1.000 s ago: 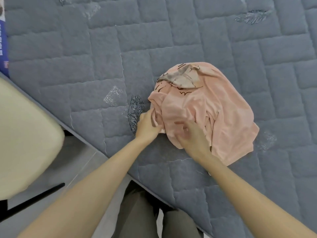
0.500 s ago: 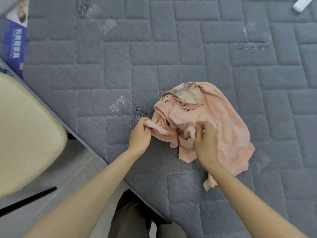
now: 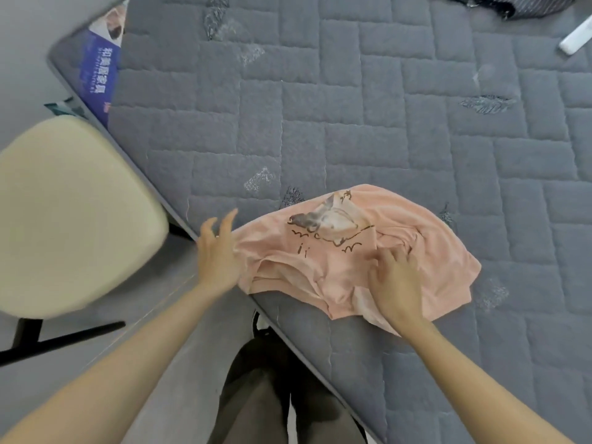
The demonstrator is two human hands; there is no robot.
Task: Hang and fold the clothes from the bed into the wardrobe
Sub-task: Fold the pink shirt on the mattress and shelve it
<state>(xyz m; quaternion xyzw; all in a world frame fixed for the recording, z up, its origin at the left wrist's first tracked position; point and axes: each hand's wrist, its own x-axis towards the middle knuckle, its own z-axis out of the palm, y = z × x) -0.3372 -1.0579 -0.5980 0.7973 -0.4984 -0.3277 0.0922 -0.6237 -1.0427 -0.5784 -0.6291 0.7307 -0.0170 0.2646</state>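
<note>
Grey quilted mattress (image 3: pixel 352 123); pink T-shirt (image 3: pixel 432 245) laid near its edge, print up, likely for folding. Left hand (image 3: pixel 217 254) loose, splayed at its edge; right hand (image 3: pixel 397 283) flat, smoothing cloth.

Soft matt cloth shirt (image 3: pixel 416 238), quilted mattress (image 3: pixel 352 123)

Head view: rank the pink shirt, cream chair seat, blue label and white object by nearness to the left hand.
From the left hand:
1. pink shirt, right beside it, on its right.
2. cream chair seat, close on its left.
3. blue label, farther off, upper left.
4. white object, far upper right.
</note>
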